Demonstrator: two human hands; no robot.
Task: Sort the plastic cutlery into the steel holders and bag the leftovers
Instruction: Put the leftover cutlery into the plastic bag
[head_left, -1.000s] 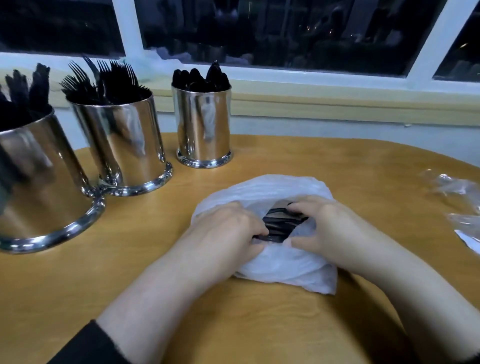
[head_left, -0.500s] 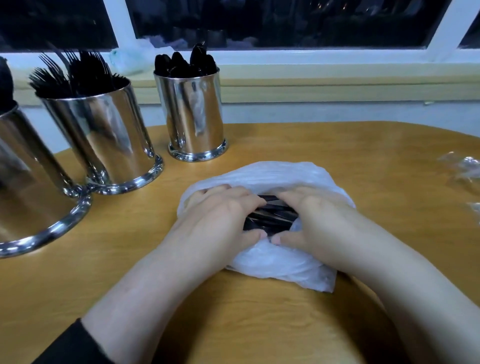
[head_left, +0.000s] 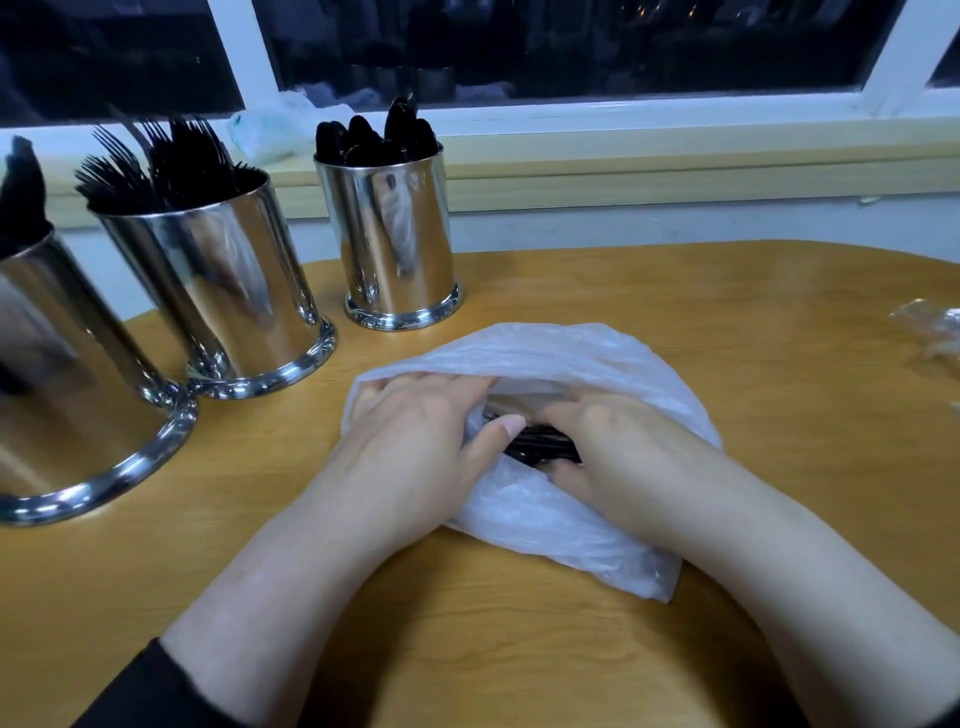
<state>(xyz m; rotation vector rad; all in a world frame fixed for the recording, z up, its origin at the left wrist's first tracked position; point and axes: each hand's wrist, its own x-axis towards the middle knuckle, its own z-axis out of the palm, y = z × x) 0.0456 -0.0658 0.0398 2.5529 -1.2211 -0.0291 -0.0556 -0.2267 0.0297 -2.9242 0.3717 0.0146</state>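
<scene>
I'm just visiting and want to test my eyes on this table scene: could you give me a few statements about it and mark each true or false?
1. Three steel holders stand on the table. True: the near holder, the fork holder and the spoon holder.
2. The middle holder is full of spoons. False: fork tines stick out of it; the rounded spoon ends are in the right-hand one.
3. Both hands are at the white plastic bag. True: the left hand and right hand are at its mouth.
4. The bag is empty. False: black cutlery shows in its opening.
5. The bag hangs in the air. False: it lies on the table.
</scene>
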